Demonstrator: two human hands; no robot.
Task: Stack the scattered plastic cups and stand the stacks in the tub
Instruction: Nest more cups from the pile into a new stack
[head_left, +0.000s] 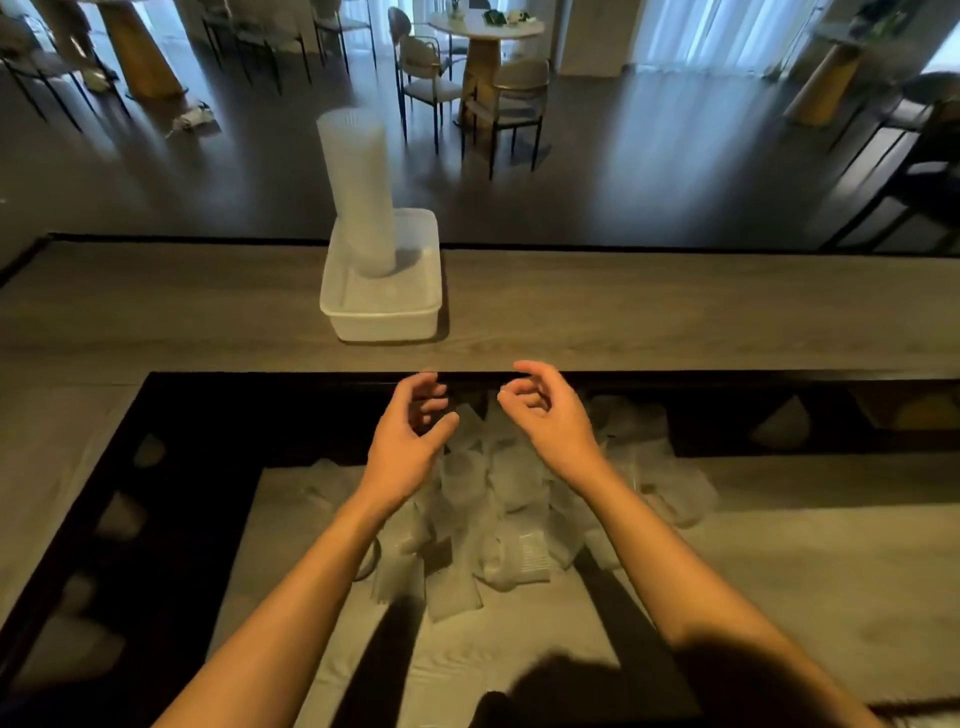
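A tall stack of clear plastic cups (358, 192) stands upright in the white rectangular tub (382, 317) on the raised wooden ledge. Below the ledge, a heap of loose clear cups (488, 509) lies on the lower surface. My left hand (410, 441) and my right hand (550, 415) hover side by side above the far end of the heap, fingers loosely curled and holding nothing. Neither hand touches the tub or the stack.
The wooden ledge (675, 306) runs the full width behind the heap, with a dark gap under its front edge. Stray cups (784, 423) lie to the right in that gap. Beyond the ledge are chairs and a round table (485, 31).
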